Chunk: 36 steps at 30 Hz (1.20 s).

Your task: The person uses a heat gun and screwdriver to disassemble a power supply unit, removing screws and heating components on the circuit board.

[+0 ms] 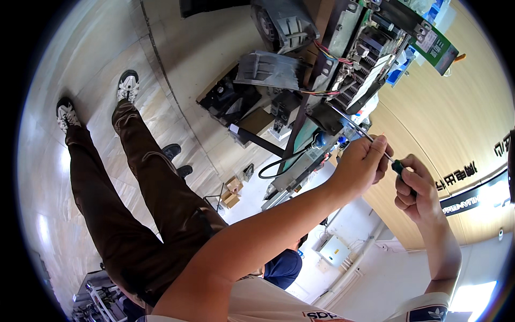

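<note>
My left hand (365, 161) is closed around the slim metal shaft of a screwdriver (352, 125), fingertips pinched together. My right hand (417, 189) grips the dark green handle at the other end. From my hands the shaft runs up and left to the edge of an opened machine (354, 59), which has a metal frame and black ribbed parts. Where its tip meets the machine is too small to make out. Thin coloured wires (328, 52) leave the machine's side close by, and a black rounded part (325, 118) sits beside the shaft.
A green box (437, 53) stands beyond the machine. Grey and black machine parts (268, 70) lie to its left. A black cable (268, 166) loops below the machine. Another person in dark clothing (284, 267) is behind my left arm, and small cardboard boxes (232, 192) sit on the floor.
</note>
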Each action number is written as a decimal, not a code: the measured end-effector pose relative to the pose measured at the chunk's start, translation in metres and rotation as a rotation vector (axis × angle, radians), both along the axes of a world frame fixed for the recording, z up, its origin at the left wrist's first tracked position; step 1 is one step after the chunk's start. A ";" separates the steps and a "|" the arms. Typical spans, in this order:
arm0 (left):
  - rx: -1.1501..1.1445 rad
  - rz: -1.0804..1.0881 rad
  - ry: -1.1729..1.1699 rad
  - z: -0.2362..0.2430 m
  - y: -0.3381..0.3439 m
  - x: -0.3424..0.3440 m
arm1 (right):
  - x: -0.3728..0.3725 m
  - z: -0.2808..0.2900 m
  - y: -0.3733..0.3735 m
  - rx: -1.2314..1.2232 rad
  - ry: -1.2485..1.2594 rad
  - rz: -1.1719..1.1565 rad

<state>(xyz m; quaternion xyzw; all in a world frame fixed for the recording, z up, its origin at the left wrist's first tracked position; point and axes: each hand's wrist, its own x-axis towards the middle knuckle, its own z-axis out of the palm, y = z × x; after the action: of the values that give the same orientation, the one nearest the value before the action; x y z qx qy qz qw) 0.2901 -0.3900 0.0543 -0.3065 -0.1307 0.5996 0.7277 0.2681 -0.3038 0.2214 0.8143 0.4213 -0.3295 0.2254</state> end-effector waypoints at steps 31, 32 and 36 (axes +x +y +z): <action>0.031 -0.014 0.053 0.000 -0.005 0.002 | 0.030 0.006 -0.008 -0.045 -0.030 1.510; 0.033 -0.014 0.036 0.000 -0.006 0.001 | 0.032 0.006 -0.010 -0.001 -0.009 1.319; 0.025 -0.017 0.036 0.000 -0.005 0.002 | 0.013 0.000 -0.014 0.035 0.081 0.145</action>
<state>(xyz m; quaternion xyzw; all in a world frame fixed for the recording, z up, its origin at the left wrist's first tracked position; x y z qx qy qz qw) 0.2918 -0.3952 0.0543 -0.2876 -0.1225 0.5972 0.7386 0.2811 -0.3180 0.2216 0.7715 0.4936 -0.3375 0.2172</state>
